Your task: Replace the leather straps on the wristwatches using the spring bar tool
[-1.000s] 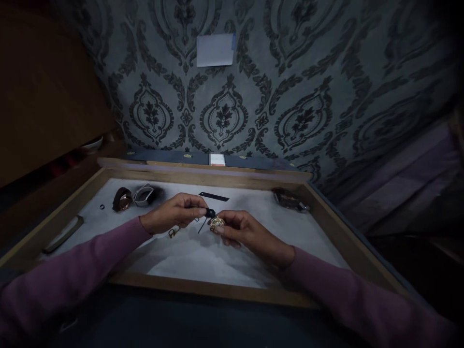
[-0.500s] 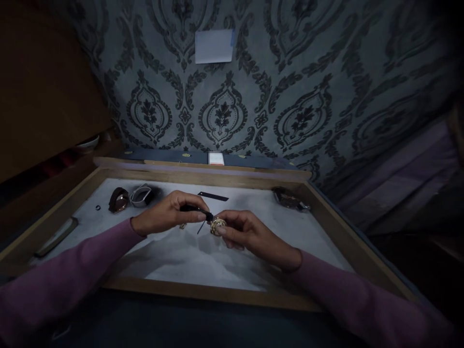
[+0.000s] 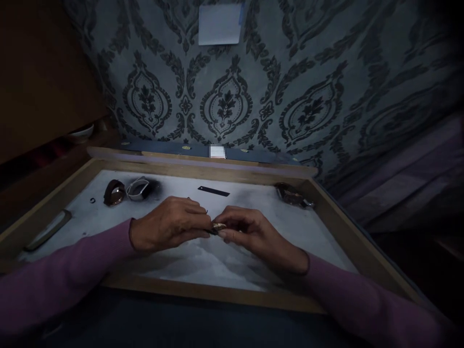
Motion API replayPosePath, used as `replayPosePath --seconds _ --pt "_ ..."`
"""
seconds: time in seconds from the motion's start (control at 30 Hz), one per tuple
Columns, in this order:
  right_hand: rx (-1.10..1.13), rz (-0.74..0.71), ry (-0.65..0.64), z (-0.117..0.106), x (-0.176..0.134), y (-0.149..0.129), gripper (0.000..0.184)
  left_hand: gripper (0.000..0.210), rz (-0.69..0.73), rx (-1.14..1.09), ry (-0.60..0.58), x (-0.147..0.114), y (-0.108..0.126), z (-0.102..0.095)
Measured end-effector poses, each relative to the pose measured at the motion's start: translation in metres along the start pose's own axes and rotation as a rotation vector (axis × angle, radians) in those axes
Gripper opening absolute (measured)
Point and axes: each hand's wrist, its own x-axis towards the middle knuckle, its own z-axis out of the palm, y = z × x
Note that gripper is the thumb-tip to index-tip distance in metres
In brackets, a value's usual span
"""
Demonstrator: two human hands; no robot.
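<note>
Near the middle of the shallow tray, my right hand (image 3: 253,234) pinches a small gold, ornate round piece that looks like a watch (image 3: 219,226), now turned edge-on. My left hand (image 3: 172,223) is closed against its left side, fingertips meeting a dark strap-like piece (image 3: 213,231); most of that piece is hidden behind the fingers. Both hands are held above the white tray floor, almost touching each other. Beyond them lies a flat dark strip (image 3: 213,191) with a small hole at one end.
A wooden-rimmed tray (image 3: 217,290) surrounds the work. At its left are a brown-strapped watch (image 3: 114,193), a white-strapped watch (image 3: 138,188), a small dark ring (image 3: 92,200) and a curved olive band (image 3: 49,231). More dark watches (image 3: 293,195) lie at the far right. Patterned wallpaper rises behind.
The gold piece has turned from face-on to edge-on. My left hand has rolled over and closed in, covering the dark piece that showed before. The view has tilted slightly down.
</note>
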Motion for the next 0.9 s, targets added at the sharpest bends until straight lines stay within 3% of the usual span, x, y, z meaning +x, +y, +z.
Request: replayPosePath --seconds 0.4,0.7,0.9 --pt "-0.063 -0.015 -0.07 -0.0055 -0.0026 -0.0062 0.018 0.027 -0.085 -0.143 0.004 -0.0018 -0.0035 -0.0021" --pt "0.138 0.146 -0.189 -0.0057 -0.0052 -0.0071 0.023 0.023 -0.095 -0.221 -0.019 -0.0021 -0.0011 -0.0028" --pt "0.223 0.136 -0.185 -0.0057 -0.0041 -0.0067 0.025 0.019 -0.162 -0.361 -0.028 -0.0003 0.0021 -0.0057"
